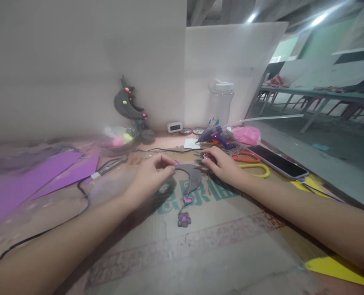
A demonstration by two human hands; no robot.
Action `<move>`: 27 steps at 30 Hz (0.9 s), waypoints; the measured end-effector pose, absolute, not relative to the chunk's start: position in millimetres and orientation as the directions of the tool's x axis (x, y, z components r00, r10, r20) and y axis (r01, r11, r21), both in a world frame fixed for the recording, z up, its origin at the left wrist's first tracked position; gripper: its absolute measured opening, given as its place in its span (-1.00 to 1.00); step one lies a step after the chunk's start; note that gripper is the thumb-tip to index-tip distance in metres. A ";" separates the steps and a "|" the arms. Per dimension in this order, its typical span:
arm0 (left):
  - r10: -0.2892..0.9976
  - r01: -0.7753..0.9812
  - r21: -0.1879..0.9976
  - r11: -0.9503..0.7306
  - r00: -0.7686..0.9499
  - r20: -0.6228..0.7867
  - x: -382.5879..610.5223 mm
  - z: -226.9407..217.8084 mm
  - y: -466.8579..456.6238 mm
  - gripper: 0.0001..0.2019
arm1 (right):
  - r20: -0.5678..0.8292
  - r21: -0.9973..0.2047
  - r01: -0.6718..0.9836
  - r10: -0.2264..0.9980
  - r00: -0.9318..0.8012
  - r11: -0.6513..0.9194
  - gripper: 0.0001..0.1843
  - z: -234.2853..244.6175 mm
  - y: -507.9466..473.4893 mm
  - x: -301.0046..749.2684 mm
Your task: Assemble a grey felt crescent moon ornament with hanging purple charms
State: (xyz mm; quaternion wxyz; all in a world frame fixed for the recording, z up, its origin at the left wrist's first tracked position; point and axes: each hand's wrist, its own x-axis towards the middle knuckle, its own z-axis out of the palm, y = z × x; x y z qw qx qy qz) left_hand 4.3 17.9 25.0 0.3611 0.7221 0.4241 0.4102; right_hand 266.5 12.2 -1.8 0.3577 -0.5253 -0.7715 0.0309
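Observation:
My left hand [153, 174] is curled in a pinch at the left end of a grey crescent-shaped foam piece [193, 177] lying on the cardboard-covered table [219, 246]. A tiny purple bit shows at its fingertips. My right hand [221, 164] rests with bent fingers at the crescent's right end, fingertips on something small and dark that I cannot make out. From the crescent a string runs down to a purple heart [187, 199] and a purple flower [184, 219].
Behind the hands lie a blue glue gun [215, 136], orange-and-yellow scissors [252, 163], a phone [277, 161], a pink bag [247, 134] and a water bottle [221, 102]. Purple foam sheets [34, 180] and a black cable [83, 192] lie left. A finished crescent ornament [127, 104] leans on the wall.

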 end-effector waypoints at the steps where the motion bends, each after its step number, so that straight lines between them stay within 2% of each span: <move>1: 0.913 0.316 0.870 -0.378 0.280 0.295 -0.6 29.7 23.6 -0.95 | 0.531 -0.363 0.808 0.815 -0.230 0.464 -0.68 -0.6 13.4 270.5; 4: 0.917 0.286 0.878 -0.385 0.223 0.330 -16.3 41.2 43.8 -0.90 | 0.537 -0.242 0.852 0.795 -0.282 0.465 -0.67 -0.2 20.4 282.3; 7: 0.950 0.336 0.891 -0.306 0.170 0.262 -28.3 45.6 61.1 -0.86 | 0.521 -0.244 0.862 0.810 -0.269 0.443 -0.68 -3.6 26.8 288.1; 10: 0.955 0.421 0.861 -0.284 0.205 0.214 -35.4 42.8 71.2 -0.77 | 0.485 -0.219 0.859 0.816 -0.315 0.462 -0.67 -5.9 27.9 286.7; 15: 0.936 0.545 0.769 -0.335 0.286 0.205 -41.5 30.0 76.1 -0.71 | 0.446 -0.212 0.861 0.830 -0.336 0.463 -0.67 -5.1 25.4 283.2; 19: 0.905 0.620 0.660 -0.424 0.322 0.279 -39.6 17.3 75.2 -0.73 | 0.445 -0.228 0.855 0.831 -0.335 0.466 -0.69 -4.0 25.1 282.6; 24: 0.846 0.658 0.531 -0.533 0.422 0.326 -33.2 4.9 75.5 -0.68 | 0.446 -0.208 0.864 0.831 -0.334 0.458 -0.71 -4.1 24.6 281.7; 27: 0.809 0.659 0.470 -0.587 0.496 0.316 -32.5 4.4 75.7 -0.75 | 0.439 -0.199 0.865 0.831 -0.341 0.460 -0.72 -5.1 24.9 282.2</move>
